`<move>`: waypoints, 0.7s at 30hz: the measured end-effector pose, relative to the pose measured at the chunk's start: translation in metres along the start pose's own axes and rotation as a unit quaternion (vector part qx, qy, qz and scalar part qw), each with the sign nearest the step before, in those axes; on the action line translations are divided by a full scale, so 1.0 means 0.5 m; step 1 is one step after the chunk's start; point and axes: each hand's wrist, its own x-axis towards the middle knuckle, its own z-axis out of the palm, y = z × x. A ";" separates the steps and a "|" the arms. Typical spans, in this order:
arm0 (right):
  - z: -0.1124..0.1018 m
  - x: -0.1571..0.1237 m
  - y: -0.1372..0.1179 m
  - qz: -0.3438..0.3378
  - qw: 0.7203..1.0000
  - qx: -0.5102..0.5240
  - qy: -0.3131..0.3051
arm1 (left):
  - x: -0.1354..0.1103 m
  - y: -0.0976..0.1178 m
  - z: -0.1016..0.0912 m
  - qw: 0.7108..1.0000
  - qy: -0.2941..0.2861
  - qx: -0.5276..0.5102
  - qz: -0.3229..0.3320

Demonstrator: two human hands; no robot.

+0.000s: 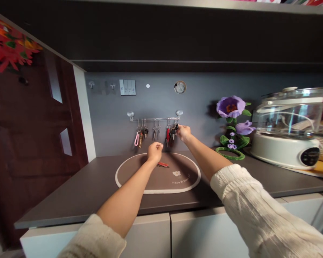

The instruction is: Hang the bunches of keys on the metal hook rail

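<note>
A clear rail on suction cups spans the grey wall, with several bunches of keys on its hooks. At the rail's right end, my right hand pinches a dark key bunch. Beside that bunch hangs a red key holder. My left hand is closed above the mat, its fingertips pressed together; whether anything is in them I cannot make out. Below it a flat red strip lies on the brown oval mat. Farther left on the rail hangs a pink loop.
To the right stand a purple crocheted flower and a white appliance with a clear top. A dark shelf overhangs the counter. A switch panel and small hooks are on the wall; a dark red door is at left.
</note>
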 end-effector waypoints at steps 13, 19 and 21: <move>-0.011 0.018 0.034 0.017 0.999 -0.024 0.019 | 0.003 0.004 -0.003 1.000 0.014 -0.011 -0.010; -0.020 0.019 0.051 -0.014 0.999 -0.043 0.006 | 0.012 0.017 -0.013 0.997 0.032 -0.053 -0.048; -0.024 0.021 0.055 -0.026 0.998 -0.051 0.001 | 0.018 0.019 -0.020 0.996 0.033 -0.059 -0.060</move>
